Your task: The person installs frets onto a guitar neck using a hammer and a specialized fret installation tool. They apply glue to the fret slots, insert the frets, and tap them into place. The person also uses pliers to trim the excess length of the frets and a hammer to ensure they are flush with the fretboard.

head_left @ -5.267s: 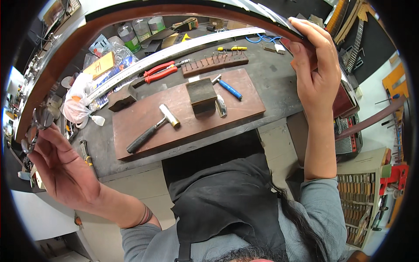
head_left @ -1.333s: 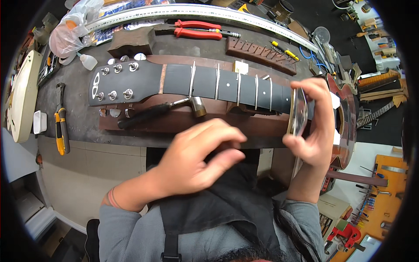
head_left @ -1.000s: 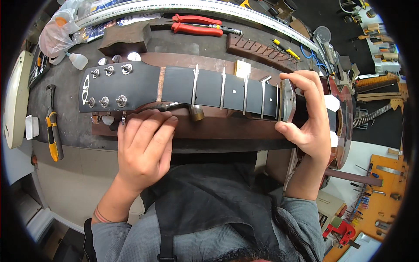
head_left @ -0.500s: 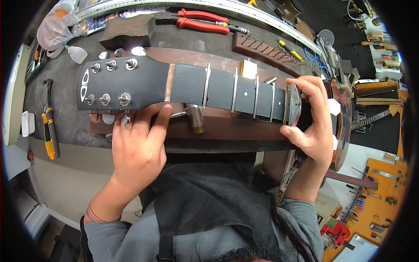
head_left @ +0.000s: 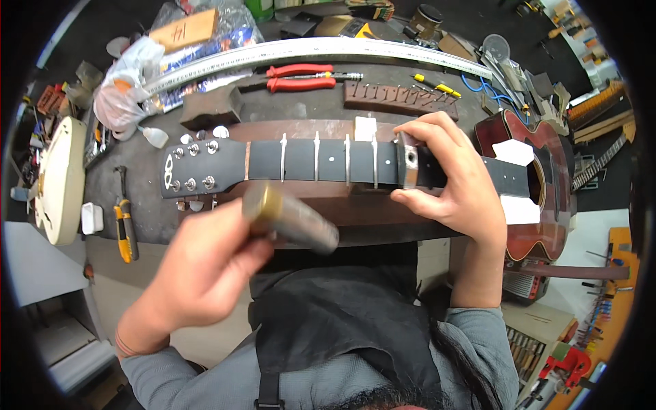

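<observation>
An acoustic guitar with a dark red body [head_left: 557,229] lies across the bench, its black fretboard [head_left: 298,162] facing up. Several silver frets cross the board, and tuning pegs line the black headstock [head_left: 225,164] at left. My left hand [head_left: 205,266] is closed round a hammer [head_left: 301,222], raised in front of the neck; its brass-faced, cylindrical head is blurred and most of its handle is hidden. Between the fingers and thumb of my right hand [head_left: 465,188], a metal block [head_left: 409,161] stands across the fretboard. White sheets [head_left: 517,210] flank the fretboard over the body.
Behind the neck lie red-handled pliers [head_left: 301,83], a wooden holder [head_left: 400,99] with thin pins and a long metal ruler [head_left: 314,48]. Yellow-black cutters [head_left: 125,229] rest at left. A dark block [head_left: 212,108] stands behind the headstock.
My left hand has left the underside of the neck and lifted the hammer off the bench. My right hand still grips the block on the fretboard. The whole view has shifted.
</observation>
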The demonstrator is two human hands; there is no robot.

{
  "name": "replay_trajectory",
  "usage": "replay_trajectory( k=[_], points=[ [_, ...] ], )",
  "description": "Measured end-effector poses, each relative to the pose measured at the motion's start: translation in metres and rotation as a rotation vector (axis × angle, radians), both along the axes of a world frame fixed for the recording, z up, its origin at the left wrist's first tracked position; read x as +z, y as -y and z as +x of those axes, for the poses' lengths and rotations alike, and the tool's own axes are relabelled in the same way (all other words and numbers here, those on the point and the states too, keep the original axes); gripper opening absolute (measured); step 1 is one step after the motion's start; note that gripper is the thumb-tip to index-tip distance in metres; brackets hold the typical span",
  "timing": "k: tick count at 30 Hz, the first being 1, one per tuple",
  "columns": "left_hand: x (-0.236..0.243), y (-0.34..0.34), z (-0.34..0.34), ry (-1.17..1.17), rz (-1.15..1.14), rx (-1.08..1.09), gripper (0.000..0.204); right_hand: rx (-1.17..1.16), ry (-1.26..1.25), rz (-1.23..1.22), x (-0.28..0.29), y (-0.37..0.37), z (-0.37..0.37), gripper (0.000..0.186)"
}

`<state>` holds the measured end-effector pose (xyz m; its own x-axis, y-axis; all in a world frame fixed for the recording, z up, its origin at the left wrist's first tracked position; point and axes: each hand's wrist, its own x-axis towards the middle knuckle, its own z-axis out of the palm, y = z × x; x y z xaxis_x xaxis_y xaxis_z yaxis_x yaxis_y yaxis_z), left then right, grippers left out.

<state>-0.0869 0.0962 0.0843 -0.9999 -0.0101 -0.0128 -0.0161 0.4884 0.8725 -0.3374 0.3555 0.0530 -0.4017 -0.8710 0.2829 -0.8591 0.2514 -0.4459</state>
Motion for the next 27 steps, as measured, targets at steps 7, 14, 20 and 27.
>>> replay_trajectory(
  k=[7,14,20,27],
  points=[
    [0.026,-0.028,-0.102,-0.621,-0.629,-0.084,0.028,-0.01,0.004,-0.011,0.0,-0.007,-0.001,0.07],
    [0.026,-0.044,-0.123,-0.568,-0.941,-0.216,0.05,-0.008,-0.014,-0.049,0.002,-0.01,0.001,0.061],
    [0.031,-0.049,-0.124,-0.527,-0.994,-0.235,0.053,0.066,-0.002,-0.215,-0.004,-0.011,-0.003,0.055],
    [0.035,-0.048,-0.125,-0.461,-0.948,-0.246,0.046,0.046,-0.017,-0.151,-0.01,-0.011,-0.005,0.055]
  ],
)
